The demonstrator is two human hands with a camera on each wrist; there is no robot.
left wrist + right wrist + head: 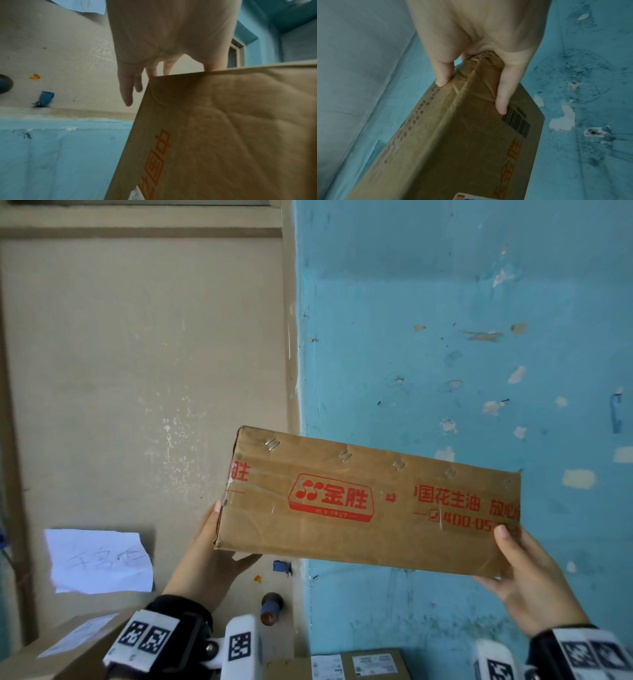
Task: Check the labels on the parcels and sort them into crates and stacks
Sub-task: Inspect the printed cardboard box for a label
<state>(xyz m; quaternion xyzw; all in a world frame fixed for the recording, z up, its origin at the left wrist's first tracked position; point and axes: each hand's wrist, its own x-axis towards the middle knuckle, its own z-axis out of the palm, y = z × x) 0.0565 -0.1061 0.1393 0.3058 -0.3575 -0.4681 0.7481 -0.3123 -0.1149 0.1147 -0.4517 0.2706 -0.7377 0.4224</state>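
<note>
The person is holding up a long cardboard box [370, 501] w/ both hands, in the air in front of a beige door [144, 364] and a blue wall [462, 320]. The box is tilting a bit, its left end higher than its right end. Red print and a red logo are showing on the side facing the head cam, and staples are running along the top edge.

The left hand [209, 556] is gripping the box's left end: thumb up along the end edge, other fingers [127, 92] going under and behind the box, a bit spread in the left wrist view. The right hand [527, 583] is gripping the right end: thumb pressing on the front face near the print, fingers [504, 94] curling round the back corner. In the right wrist view one finger is touching just beside a black barcode [517, 120] on the back.

A white paper note [99, 559] w/ handwriting is sticking on the door, low and left of the box. A round doorknob [272, 606] is sitting below the box. More brown parcels are at the bottom: one w/ a label at the bottom left [61, 648], and a parcel w/ white labels at the bottom middle [359, 664].
</note>
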